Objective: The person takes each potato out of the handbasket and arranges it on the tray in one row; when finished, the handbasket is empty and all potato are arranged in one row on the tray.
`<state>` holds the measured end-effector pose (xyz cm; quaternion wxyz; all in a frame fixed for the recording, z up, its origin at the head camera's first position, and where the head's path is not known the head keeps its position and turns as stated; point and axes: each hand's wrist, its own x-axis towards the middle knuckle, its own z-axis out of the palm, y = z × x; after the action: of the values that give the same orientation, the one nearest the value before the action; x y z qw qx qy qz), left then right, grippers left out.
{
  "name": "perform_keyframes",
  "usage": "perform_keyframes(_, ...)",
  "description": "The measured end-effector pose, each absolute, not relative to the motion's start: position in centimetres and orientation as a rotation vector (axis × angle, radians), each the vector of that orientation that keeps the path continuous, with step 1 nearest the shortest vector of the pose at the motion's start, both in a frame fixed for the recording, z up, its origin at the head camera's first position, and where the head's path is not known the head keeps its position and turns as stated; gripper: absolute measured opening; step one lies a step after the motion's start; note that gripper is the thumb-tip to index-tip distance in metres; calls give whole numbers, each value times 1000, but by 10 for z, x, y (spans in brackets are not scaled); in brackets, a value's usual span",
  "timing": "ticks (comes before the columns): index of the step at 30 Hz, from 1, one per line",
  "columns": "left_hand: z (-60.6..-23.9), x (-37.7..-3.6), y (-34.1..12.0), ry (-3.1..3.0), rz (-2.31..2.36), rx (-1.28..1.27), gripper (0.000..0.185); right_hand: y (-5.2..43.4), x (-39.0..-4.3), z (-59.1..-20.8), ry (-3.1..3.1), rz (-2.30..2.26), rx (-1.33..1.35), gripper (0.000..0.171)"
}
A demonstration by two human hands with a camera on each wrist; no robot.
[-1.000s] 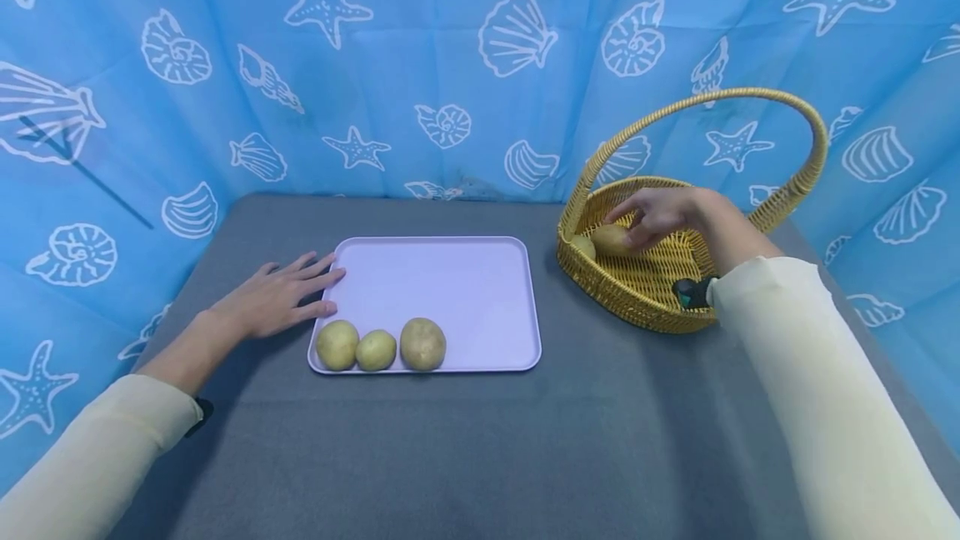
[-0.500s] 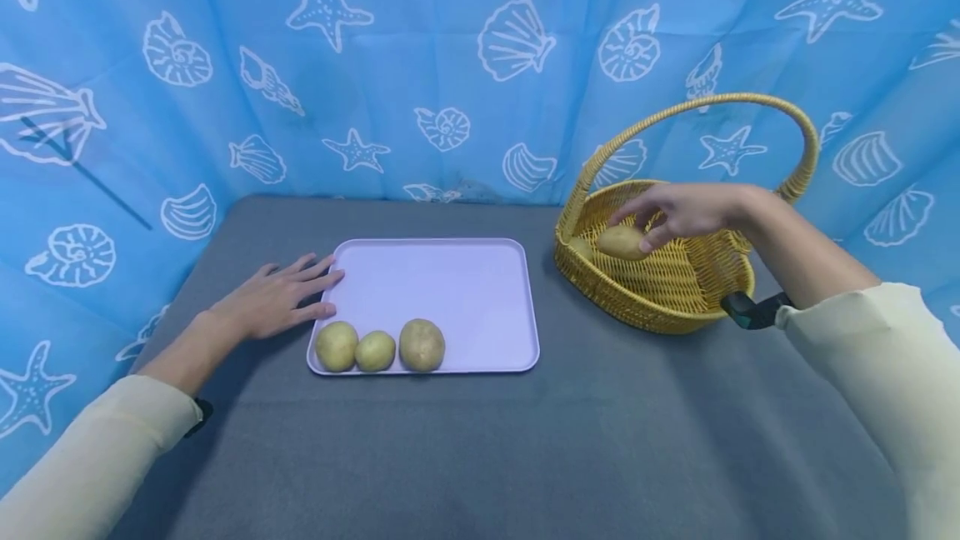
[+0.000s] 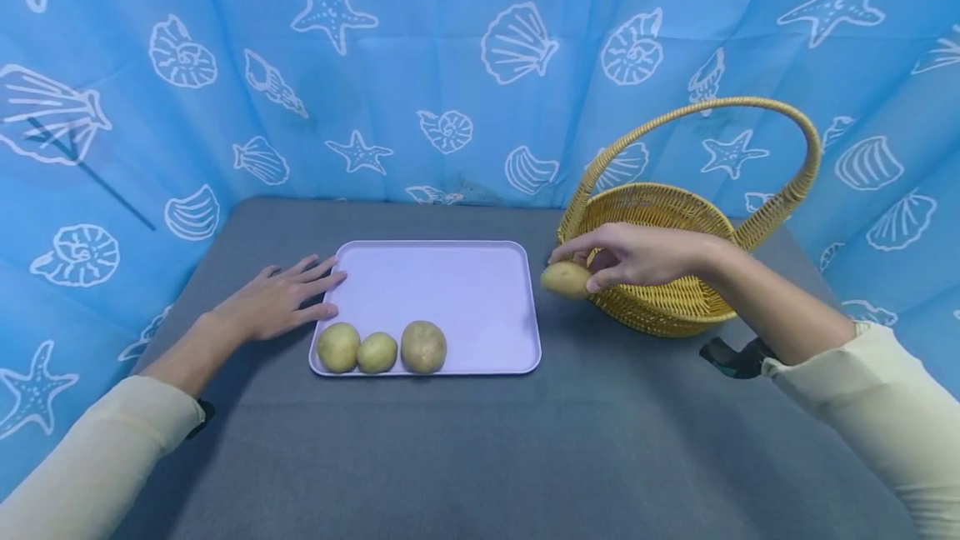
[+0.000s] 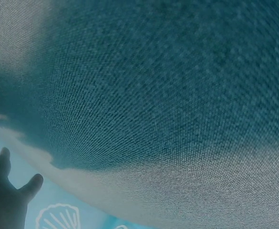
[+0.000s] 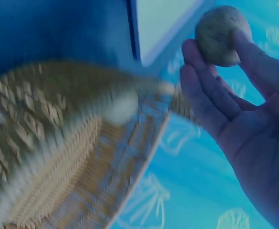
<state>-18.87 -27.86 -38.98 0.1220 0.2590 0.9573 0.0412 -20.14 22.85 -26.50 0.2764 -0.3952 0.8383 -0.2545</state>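
Observation:
My right hand [image 3: 626,255] pinches a potato [image 3: 567,279] between thumb and fingers, in the air between the basket and the tray. The right wrist view shows the same potato [image 5: 222,36] at the fingertips. Below and behind that hand stands a golden woven basket [image 3: 660,319] with a tall arched handle. A pale, blurred potato [image 5: 121,108] shows inside it in the right wrist view. My left hand [image 3: 277,300] has its fingers spread, fingertips on the left rim of a lilac tray [image 3: 480,290]. Along the tray's front edge lie three potatoes, the largest potato [image 3: 423,347] being rightmost.
The basket's handle [image 3: 806,165] arches high at the right. A grey cloth [image 3: 465,448] covers the table. Behind and at both sides hangs a blue curtain [image 3: 420,65] with white shells and starfish.
My right hand has lifted the potato out of the basket and carried it left, past the basket's rim. The left hand and the tray have stayed in place.

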Motion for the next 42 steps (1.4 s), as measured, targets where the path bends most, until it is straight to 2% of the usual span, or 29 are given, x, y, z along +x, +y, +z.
perform_keyframes(13, -391, -190, -275, 2795, 121, 762, 74, 163, -178, -328, 2191, -676, -1262, 53)
perform_keyframes(24, -391, -190, -274, 2797, 134, 768, 73, 129, -167, -349, 2139, -699, -1337, 53)
perform_keyframes(34, -388, -187, -274, 2805, 123, 762, 72, 126, -172, -352, 2159, -746, -1183, 52)
perform_keyframes(42, -389, -187, -275, 2810, 130, 765, 72, 145, -177, -329, 2181, -741, -1145, 47)
